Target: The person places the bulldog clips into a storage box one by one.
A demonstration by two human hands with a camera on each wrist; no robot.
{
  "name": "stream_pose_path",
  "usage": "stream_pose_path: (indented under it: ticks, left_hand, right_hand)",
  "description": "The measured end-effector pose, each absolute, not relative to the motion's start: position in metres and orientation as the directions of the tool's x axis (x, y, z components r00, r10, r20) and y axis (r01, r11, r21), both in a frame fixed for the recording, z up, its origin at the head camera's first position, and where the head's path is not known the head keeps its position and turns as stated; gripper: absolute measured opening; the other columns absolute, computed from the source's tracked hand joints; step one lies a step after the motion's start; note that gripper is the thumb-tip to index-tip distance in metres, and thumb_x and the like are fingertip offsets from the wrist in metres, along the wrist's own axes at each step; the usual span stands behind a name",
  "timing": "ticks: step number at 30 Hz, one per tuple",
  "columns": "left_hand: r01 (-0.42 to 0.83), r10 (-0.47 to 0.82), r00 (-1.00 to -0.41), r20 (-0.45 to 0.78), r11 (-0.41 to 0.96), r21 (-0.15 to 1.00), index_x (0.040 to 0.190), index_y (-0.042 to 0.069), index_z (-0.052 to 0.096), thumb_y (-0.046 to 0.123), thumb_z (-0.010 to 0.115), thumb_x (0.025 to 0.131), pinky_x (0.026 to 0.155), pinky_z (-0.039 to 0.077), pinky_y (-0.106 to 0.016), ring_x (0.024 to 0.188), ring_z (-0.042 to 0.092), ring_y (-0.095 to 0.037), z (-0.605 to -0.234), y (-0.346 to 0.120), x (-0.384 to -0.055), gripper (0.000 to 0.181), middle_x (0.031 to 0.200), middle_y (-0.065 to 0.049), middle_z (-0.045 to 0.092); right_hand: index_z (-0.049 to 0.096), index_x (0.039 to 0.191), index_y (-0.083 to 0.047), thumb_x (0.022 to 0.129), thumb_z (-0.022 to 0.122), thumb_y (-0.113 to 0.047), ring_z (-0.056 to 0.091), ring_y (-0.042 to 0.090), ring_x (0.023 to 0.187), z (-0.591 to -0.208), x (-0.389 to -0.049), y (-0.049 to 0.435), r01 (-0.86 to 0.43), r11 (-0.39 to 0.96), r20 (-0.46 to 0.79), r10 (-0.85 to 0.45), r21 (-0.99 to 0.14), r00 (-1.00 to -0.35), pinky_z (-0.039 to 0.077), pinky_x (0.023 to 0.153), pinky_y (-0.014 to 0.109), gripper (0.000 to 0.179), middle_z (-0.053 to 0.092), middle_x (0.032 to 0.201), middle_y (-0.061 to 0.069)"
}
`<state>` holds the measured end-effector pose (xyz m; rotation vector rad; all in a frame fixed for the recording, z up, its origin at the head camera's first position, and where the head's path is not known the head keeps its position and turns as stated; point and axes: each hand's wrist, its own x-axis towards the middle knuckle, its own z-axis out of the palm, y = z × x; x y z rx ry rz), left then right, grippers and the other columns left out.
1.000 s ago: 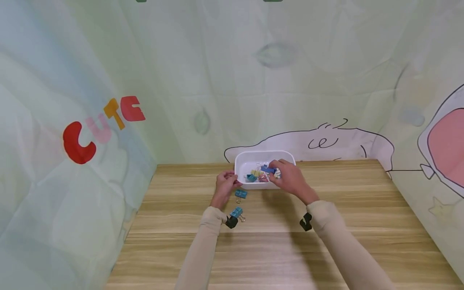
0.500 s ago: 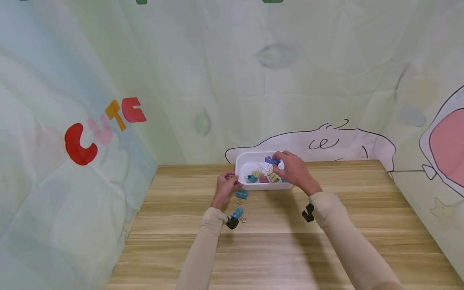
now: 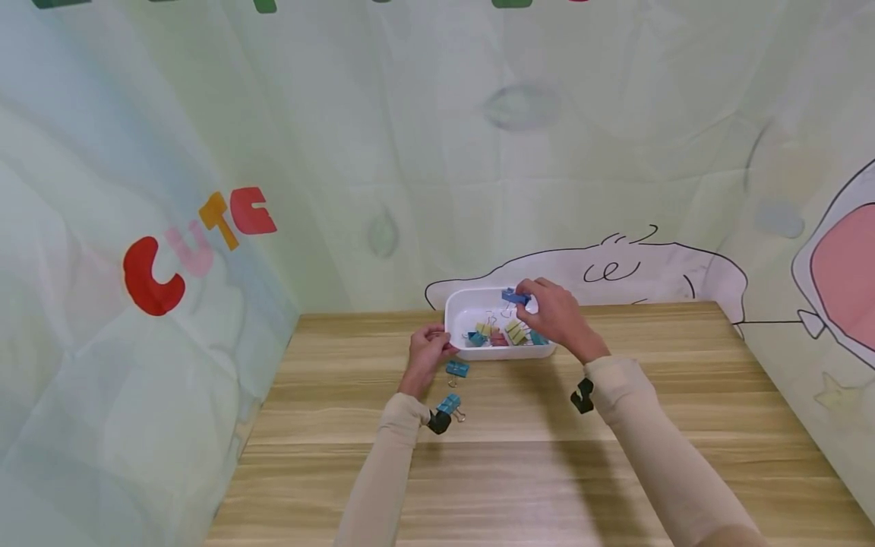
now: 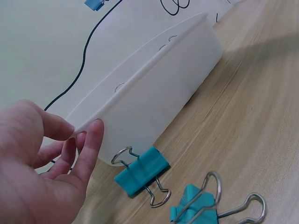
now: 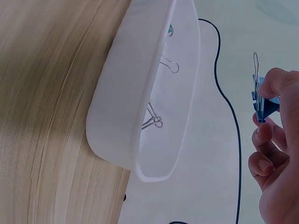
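Note:
My left hand (image 3: 427, 355) pinches the near left corner of a white plastic box (image 3: 502, 353); in the left wrist view the thumb and fingers (image 4: 95, 135) meet at its rim. Over the box's far right part, my right hand (image 3: 557, 315) holds a blue binder clip (image 3: 514, 296) between thumb and fingers, raised above the rim in the right wrist view. Inside the box lie several more binder clips, among them a yellow clip (image 3: 516, 332), a pink clip (image 3: 498, 337) and a teal clip (image 3: 476, 339).
Two teal binder clips lie on the wooden table before the box: a nearer clip (image 3: 449, 404) by my left wrist and a farther clip (image 3: 457, 369) close to the box wall. A printed curtain (image 3: 383, 190) hangs right behind the table's far edge.
My right hand has lifted the blue binder clip up from among the clips in the box, toward the far rim. My left hand has stayed at the box's corner.

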<state>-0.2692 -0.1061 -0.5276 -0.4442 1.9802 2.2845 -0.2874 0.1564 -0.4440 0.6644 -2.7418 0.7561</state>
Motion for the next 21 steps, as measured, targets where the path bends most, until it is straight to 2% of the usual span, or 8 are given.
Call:
stream_pose_path:
  ticks: [9, 14, 16, 21]
  left_hand:
    - [-0.241, -0.124, -0.957, -0.262, -0.16, 0.957, 0.135, -0.014, 0.053, -0.002, 0.059, 0.102, 0.086, 0.064, -0.033, 0.096, 0.069, -0.032, -0.5297, -0.1048, -0.2685, 0.036, 0.129, -0.035, 0.053]
    - [-0.244, -0.119, -0.957, -0.265, -0.162, 0.956, 0.135, -0.013, 0.052, -0.002, 0.058, 0.102, 0.087, 0.064, -0.033, 0.098, 0.069, -0.034, -0.5296, -0.1052, -0.2686, 0.036, 0.13, -0.035, 0.053]
    - [-0.246, -0.123, -0.956, -0.267, -0.162, 0.956, 0.135, -0.013, 0.053, -0.001, 0.059, 0.102, 0.086, 0.064, -0.033, 0.097, 0.069, -0.032, -0.5291, -0.1054, -0.2687, 0.036, 0.126, -0.032, 0.056]
    - [-0.25, -0.133, -0.953, -0.272, -0.161, 0.955, 0.134, -0.012, 0.054, -0.002, 0.059, 0.102, 0.084, 0.064, -0.032, 0.097, 0.068, -0.032, -0.5288, -0.106, -0.2699, 0.035, 0.113, -0.019, 0.059]
  right_hand:
    - [0.068, 0.12, -0.007, 0.096, 0.073, -0.022, 0.068, 0.038, 0.1, -0.4452, -0.2876, 0.1573, -0.464, 0.771, 0.313, -0.353, -0.436, -0.882, 0.061, 0.091, 0.052, 0.029, 0.069, 0.118, 0.018]
    - [0.063, 0.137, -0.009, 0.095, 0.077, -0.032, 0.064, 0.041, 0.115, -0.447, -0.2872, 0.1576, -0.453, 0.779, 0.304, -0.347, -0.433, -0.887, 0.055, 0.1, 0.061, 0.049, 0.06, 0.138, 0.021]
    - [0.06, 0.141, -0.01, 0.094, 0.078, -0.036, 0.061, 0.043, 0.12, -0.4475, -0.2868, 0.1576, -0.448, 0.781, 0.298, -0.344, -0.435, -0.89, 0.052, 0.102, 0.064, 0.057, 0.056, 0.144, 0.021]
    - [0.059, 0.143, -0.01, 0.094, 0.077, -0.04, 0.059, 0.043, 0.123, -0.4466, -0.2851, 0.1576, -0.434, 0.783, 0.285, -0.335, -0.446, -0.898, 0.051, 0.103, 0.064, 0.06, 0.053, 0.146, 0.021]
